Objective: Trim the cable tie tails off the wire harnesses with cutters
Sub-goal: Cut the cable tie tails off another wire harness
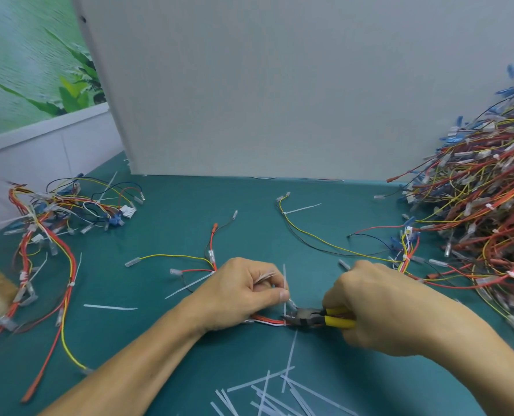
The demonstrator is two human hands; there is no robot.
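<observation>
Left hand (243, 292) pinches upright cable tie tail (284, 277) | right hand (378, 307) grips yellow-handled cutters (312, 318) | jaws at tail base on wire harness (266, 320), lower centre

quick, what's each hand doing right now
Left hand: pinching the upright cable tie tail.
Right hand: gripping the yellow-handled cutters.

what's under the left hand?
Red-white wires emerge from under the left hand toward the cutters. Its thumb pinches a tie tail. The rest beneath the palm is covered.
</observation>
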